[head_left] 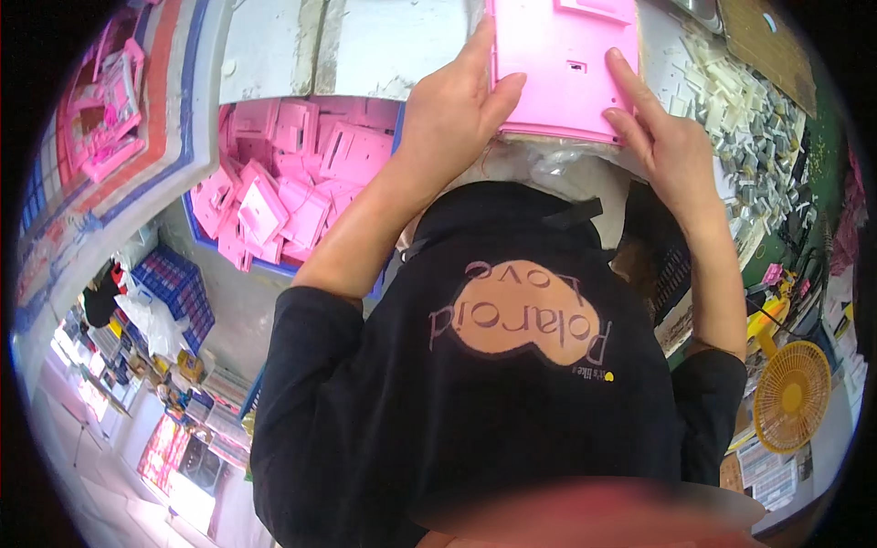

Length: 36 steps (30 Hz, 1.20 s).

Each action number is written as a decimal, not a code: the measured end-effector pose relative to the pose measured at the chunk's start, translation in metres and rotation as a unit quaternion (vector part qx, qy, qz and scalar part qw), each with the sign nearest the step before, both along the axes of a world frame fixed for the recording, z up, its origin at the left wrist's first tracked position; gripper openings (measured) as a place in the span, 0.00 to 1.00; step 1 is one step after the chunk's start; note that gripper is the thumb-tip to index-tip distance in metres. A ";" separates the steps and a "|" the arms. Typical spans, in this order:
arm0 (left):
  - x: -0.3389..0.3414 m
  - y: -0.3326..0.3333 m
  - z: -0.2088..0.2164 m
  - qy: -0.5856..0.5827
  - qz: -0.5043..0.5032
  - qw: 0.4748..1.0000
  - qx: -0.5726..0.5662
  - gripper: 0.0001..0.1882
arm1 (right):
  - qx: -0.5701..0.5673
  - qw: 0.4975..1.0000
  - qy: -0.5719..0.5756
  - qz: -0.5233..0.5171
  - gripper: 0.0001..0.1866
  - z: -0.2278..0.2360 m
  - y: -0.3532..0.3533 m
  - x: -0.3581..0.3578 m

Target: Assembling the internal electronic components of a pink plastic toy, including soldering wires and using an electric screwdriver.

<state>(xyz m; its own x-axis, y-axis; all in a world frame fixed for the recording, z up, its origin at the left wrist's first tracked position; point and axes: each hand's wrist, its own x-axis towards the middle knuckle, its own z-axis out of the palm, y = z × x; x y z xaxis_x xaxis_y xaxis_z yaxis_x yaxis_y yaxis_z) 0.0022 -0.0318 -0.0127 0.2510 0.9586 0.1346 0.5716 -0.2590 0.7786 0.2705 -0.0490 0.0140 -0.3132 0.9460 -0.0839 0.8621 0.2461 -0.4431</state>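
At the top of the view lies a bright pink plastic panel (548, 91), flat-faced with a small rectangular slot and a raised strip near its far edge. My left hand (454, 114) grips its left side, thumb over the near left corner and fingers along the edge. On the opposite side my right hand (667, 151) holds the panel's right edge, index finger and thumb resting on the face; its other fingers are hidden. The panel's far end is cut off by the frame. Crumpled clear plastic (557, 163) shows just below the panel's near edge.
Left of me a blue crate (203, 233) holds many pink plastic pieces (274, 205). More pink parts (119, 110) lie at the far left. Small white and grey pieces (749, 119) are heaped on the right. A yellow fan (791, 395) stands at the lower right.
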 end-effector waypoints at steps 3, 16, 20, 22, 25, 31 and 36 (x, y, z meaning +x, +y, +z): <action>-0.006 -0.005 0.006 0.013 -0.012 1.000 -0.006 0.37 | 0.011 0.992 -0.109 0.056 0.31 0.021 0.011 0.001; -0.030 -0.011 0.005 0.008 -0.102 0.990 -0.100 0.53 | 0.137 0.931 0.051 0.335 0.35 0.018 0.069 -0.054; -0.033 -0.016 -0.011 0.003 -0.099 0.993 -0.064 0.49 | 0.152 0.914 0.081 0.368 0.41 0.012 0.067 -0.074; -0.037 -0.015 -0.020 -0.030 -0.108 0.994 -0.020 0.44 | 0.139 0.913 0.049 0.379 0.44 0.011 0.068 -0.078; -0.069 0.020 0.015 -0.053 -0.200 0.964 -0.167 0.32 | 0.135 0.920 -0.008 0.368 0.44 0.015 0.069 -0.085; -0.077 0.131 0.020 0.208 0.101 0.963 0.140 0.09 | 0.030 0.925 0.208 0.318 0.30 0.027 0.086 -0.074; -0.074 0.154 0.006 0.278 0.083 0.946 0.148 0.10 | 0.336 0.903 -0.010 0.268 0.15 0.035 0.182 -0.131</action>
<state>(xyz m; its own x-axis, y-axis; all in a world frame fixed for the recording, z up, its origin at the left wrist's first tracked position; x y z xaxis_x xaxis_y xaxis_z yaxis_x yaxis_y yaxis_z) -0.0721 0.1218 -0.0071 0.2115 0.9322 0.2936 0.9232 -0.2892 0.2532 0.1391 0.1328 0.0492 -0.7457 0.4991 0.4414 0.5462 0.8373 -0.0242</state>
